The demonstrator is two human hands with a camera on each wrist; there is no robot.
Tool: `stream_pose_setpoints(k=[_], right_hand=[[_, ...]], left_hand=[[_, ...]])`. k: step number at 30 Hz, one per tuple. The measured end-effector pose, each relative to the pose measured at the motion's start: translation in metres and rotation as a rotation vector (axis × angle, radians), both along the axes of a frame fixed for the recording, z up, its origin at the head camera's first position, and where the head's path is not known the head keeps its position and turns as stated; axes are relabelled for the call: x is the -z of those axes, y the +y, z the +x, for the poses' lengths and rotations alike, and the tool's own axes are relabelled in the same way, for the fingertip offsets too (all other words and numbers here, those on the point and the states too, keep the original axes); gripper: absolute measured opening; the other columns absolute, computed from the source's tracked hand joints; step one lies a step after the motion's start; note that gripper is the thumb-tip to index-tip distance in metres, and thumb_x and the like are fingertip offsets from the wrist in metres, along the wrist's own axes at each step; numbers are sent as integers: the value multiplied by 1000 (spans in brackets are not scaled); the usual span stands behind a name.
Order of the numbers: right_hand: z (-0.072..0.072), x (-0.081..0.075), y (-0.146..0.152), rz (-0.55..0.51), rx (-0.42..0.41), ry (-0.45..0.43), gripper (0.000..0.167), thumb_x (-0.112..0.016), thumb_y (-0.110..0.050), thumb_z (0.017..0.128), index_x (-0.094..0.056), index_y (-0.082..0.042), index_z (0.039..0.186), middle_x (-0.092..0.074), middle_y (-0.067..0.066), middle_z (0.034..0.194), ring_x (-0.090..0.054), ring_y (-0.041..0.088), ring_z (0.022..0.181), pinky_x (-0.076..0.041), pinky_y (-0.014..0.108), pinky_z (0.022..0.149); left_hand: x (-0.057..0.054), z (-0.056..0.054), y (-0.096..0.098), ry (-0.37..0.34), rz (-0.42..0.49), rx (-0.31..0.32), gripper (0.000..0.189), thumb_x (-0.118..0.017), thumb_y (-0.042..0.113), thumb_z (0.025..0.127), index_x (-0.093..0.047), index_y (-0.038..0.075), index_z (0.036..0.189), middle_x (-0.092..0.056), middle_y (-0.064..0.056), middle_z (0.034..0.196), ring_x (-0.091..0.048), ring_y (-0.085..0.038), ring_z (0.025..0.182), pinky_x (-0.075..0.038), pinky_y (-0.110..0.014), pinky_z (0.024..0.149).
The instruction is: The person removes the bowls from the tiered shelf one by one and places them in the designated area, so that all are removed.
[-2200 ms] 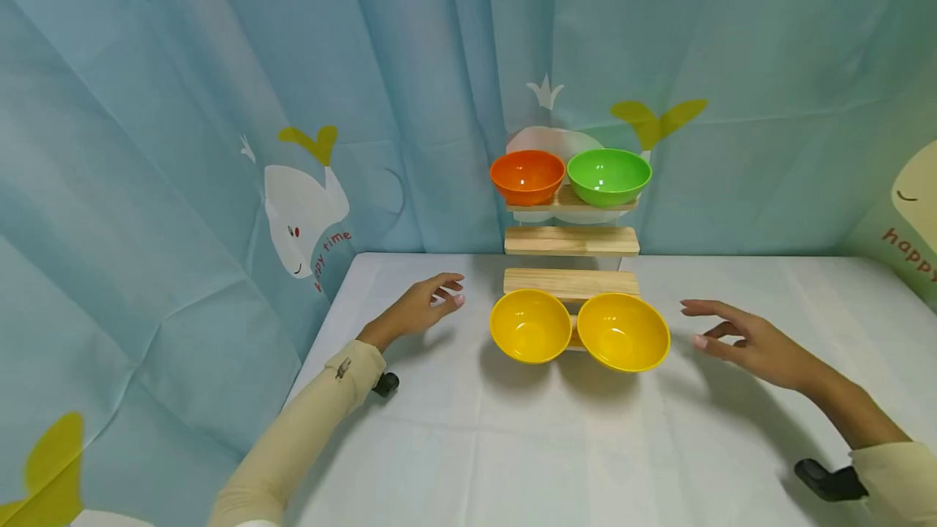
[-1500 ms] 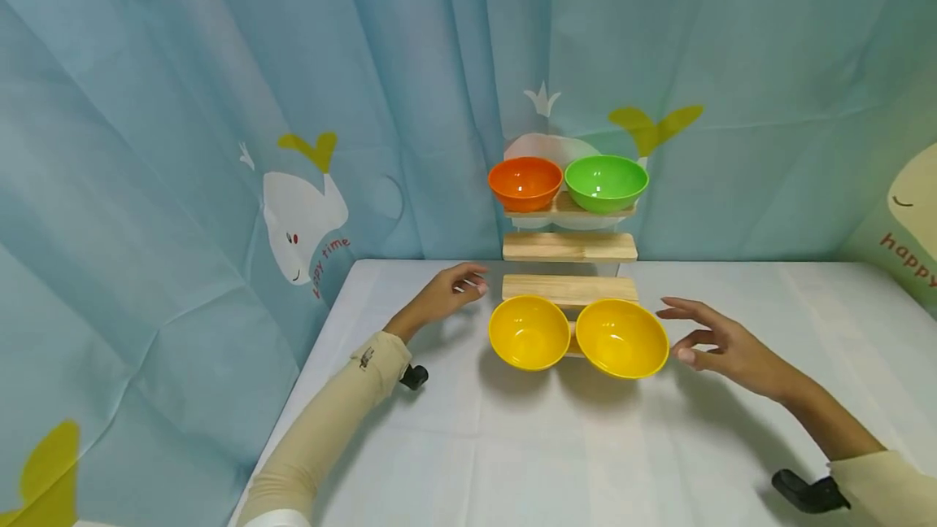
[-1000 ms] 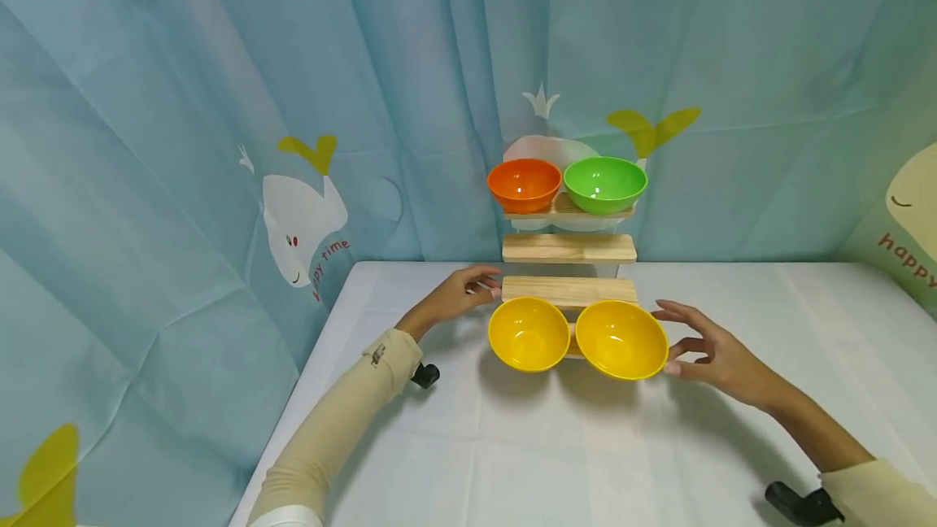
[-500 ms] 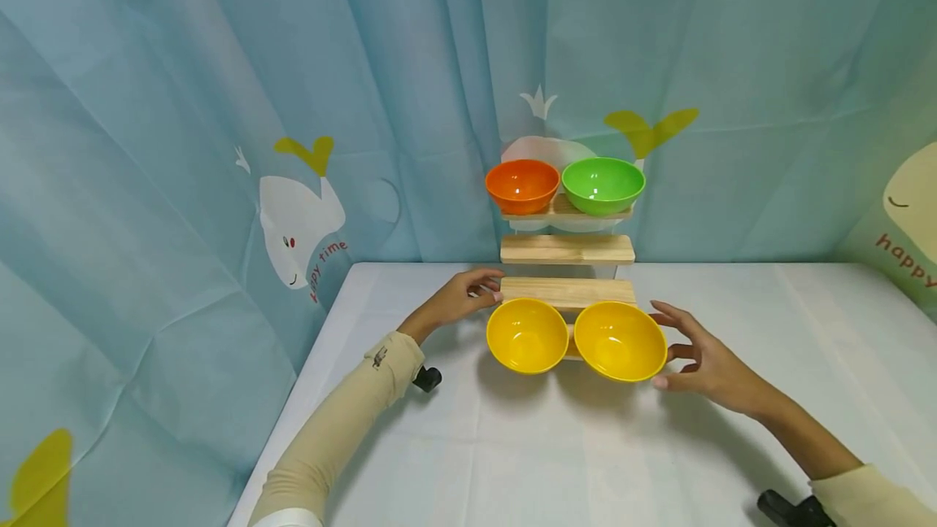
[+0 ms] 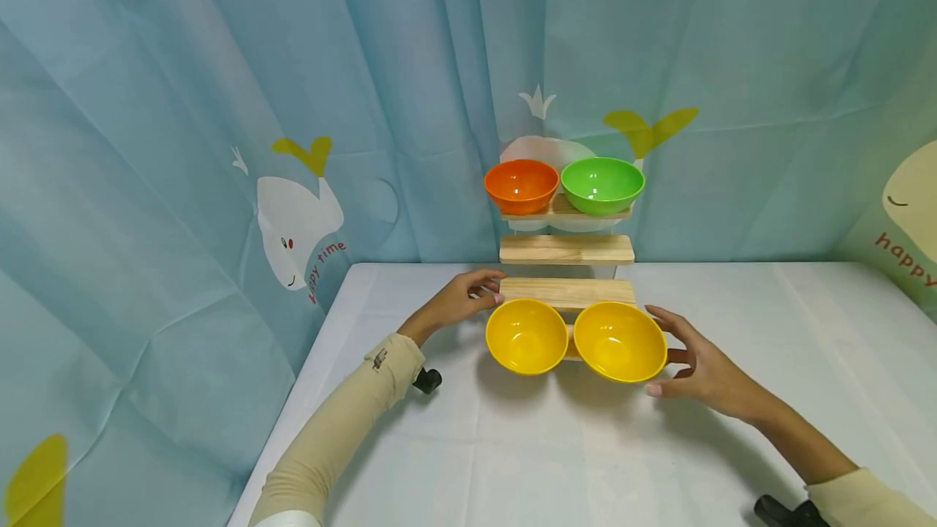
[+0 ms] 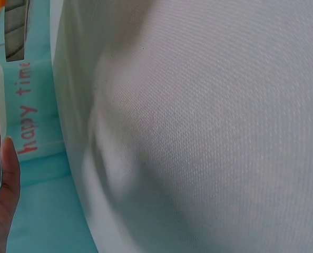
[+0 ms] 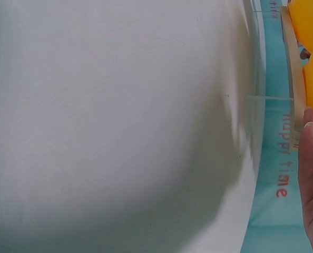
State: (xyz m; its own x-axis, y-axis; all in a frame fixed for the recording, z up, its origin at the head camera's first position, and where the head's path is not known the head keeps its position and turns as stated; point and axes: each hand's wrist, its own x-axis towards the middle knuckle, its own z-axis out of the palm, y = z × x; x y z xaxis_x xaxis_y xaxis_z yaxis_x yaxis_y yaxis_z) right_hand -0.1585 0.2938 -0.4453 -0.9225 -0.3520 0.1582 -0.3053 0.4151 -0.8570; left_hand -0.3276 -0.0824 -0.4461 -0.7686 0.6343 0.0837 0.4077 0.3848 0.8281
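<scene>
In the head view, two yellow bowls, a left one [image 5: 527, 337] and a right one [image 5: 621, 341], sit side by side on the lowest step of a wooden tiered rack [image 5: 567, 249]. My right hand [image 5: 706, 372] is spread around the right side of the right bowl, thumb in front and forefinger behind; whether it touches the rim is hard to tell. Beside the rack's left end, my left hand [image 5: 457, 299] has its loosely bent fingertips close to the left bowl and the step above. An orange bowl [image 5: 521, 187] and a green bowl [image 5: 603, 185] stand on the top step.
A white cloth covers the table [image 5: 512, 446]. Behind the rack hangs a light blue curtain [image 5: 410, 104] with printed whales, which also runs along the left side. Two middle steps of the rack hold no bowls.
Both hands have come inward to the rack, the left hand moving right and the right hand moving left around the right yellow bowl. The bowls have stayed in place on the rack.
</scene>
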Motion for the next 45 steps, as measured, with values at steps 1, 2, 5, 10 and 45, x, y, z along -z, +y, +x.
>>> stream_pose_setpoints(k=[1, 2, 5, 10, 45], right_hand=[[0, 0, 0, -6, -4, 4, 101, -80, -1, 81, -18, -13, 160, -31, 29, 149, -64, -1, 101, -59, 30, 70], [0, 1, -1, -11, -6, 4, 101, -80, 0, 81, -18, -11, 160, -31, 29, 149, -64, -2, 102, -59, 30, 70], [0, 2, -2, -19, -5, 3, 101, -80, 0, 81, -18, -7, 159, -30, 30, 149, -63, -4, 103, -60, 31, 70], [0, 2, -5, -23, 11, 1, 102, -81, 0, 80, -17, -9, 160, -32, 28, 147, -63, -3, 102, -60, 31, 71], [-2, 6, -21, -11, 65, 9, 111, -85, -7, 77, -13, -15, 161, -33, 19, 151, -52, -1, 106, -58, 31, 70]], left_hand=[[0, 0, 0, 1, -1, -1, 44, -65, 21, 100, -56, 12, 142, -64, -13, 128, -63, -23, 112, -54, -31, 90], [-1, 1, 0, 1, -4, -2, 44, -65, 21, 100, -56, 12, 142, -64, -12, 128, -63, -23, 112, -54, -31, 90], [-2, 2, 0, -3, -11, -8, 44, -65, 23, 100, -56, 14, 142, -64, -12, 128, -63, -23, 112, -54, -32, 90], [-4, 4, 0, -12, -19, -16, 44, -65, 24, 100, -56, 14, 142, -64, -11, 129, -63, -23, 112, -54, -32, 90], [-3, 3, 0, -8, -33, -8, 45, -64, 26, 100, -55, 16, 143, -64, -11, 128, -64, -22, 109, -54, -34, 92]])
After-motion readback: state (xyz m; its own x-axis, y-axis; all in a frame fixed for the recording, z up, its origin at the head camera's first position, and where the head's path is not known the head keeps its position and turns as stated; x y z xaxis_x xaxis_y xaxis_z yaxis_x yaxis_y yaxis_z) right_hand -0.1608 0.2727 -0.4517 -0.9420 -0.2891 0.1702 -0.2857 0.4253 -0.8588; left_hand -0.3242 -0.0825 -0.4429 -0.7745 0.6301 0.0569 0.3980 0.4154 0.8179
